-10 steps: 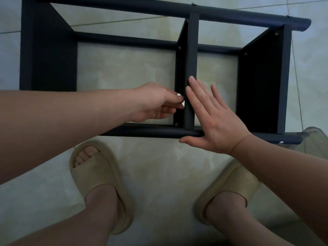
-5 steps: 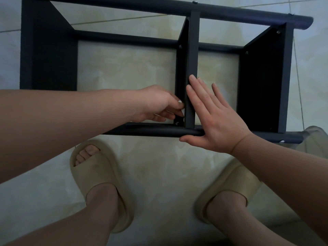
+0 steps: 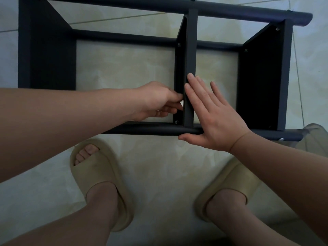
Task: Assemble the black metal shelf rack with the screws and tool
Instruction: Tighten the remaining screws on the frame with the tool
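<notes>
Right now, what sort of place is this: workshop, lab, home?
Probably a home, though that is a guess: the black rack sits on a glossy beige tiled floor, not a bench, and the person wears beige slippers.

The person is wearing thick, cream-coloured slides, left slide (image 3: 99,174) and right slide (image 3: 236,181); the left hand (image 3: 156,102), right hand (image 3: 216,121), forearms and shins are going bare.
</notes>
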Tool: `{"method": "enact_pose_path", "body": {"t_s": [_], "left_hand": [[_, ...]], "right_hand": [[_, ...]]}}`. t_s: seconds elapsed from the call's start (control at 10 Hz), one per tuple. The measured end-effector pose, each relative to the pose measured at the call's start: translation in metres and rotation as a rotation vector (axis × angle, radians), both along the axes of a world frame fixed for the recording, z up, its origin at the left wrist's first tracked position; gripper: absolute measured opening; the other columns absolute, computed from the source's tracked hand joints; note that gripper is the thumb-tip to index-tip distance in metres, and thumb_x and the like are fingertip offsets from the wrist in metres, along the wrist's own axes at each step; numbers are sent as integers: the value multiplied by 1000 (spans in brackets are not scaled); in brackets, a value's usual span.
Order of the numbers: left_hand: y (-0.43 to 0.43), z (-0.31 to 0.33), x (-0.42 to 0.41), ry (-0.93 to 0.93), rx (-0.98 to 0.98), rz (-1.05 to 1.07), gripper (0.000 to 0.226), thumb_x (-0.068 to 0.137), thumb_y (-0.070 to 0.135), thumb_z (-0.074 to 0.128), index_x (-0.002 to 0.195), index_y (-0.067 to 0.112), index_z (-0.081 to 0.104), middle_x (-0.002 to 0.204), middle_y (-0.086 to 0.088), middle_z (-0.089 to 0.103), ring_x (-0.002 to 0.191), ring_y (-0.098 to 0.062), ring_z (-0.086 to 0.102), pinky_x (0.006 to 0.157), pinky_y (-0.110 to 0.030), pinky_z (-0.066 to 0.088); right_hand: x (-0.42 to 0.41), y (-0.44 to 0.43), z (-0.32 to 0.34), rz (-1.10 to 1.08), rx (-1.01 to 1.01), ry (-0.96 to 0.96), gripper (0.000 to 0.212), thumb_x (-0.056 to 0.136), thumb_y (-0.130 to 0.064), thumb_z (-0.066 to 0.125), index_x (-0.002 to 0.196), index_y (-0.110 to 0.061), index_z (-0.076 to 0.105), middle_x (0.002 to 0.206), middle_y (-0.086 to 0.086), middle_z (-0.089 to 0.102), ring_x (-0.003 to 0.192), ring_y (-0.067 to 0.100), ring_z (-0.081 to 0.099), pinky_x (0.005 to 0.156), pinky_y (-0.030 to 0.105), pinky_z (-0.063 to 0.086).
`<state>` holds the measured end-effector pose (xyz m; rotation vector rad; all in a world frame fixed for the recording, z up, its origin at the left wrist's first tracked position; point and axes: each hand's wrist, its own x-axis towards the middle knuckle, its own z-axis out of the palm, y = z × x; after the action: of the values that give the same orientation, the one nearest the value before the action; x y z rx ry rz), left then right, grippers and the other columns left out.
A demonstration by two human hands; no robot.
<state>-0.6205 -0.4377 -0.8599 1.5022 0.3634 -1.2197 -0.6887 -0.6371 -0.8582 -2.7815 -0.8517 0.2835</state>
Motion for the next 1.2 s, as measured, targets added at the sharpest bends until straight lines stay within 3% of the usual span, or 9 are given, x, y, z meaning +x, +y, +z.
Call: {"method": "enact_pose_path", "body": {"t_s": [0.5, 0.9, 1.2], "left_hand": [[9, 3, 14, 11, -9, -197, 12, 102, 19, 54, 95, 14, 62, 85, 2, 77, 72, -6, 67, 72, -22, 50], [23, 3, 17, -56, -28, -396, 15, 101, 15, 54, 90, 16, 65, 89, 4, 77, 76, -2, 67, 75, -24, 49], [28, 7, 13, -99, -39, -541, 16, 100, 12, 55, 91, 17, 67, 96, 3, 77, 91, -8, 70, 84, -28, 50]], "right_hand": [[1, 0, 2, 2, -24, 24, 110, 90, -77, 43, 159, 3, 16, 168, 19, 6, 157, 33, 8, 125, 57, 15], [0, 0, -1, 3, -15, 7, 110, 90, -77, 44, 159, 3, 16, 169, 19, 6, 157, 33, 8, 125, 57, 15], [-1, 0, -1, 4, -14, 8, 109, 90, -77, 44, 159, 3, 16, 169, 19, 7, 157, 33, 8, 125, 56, 15]]}}
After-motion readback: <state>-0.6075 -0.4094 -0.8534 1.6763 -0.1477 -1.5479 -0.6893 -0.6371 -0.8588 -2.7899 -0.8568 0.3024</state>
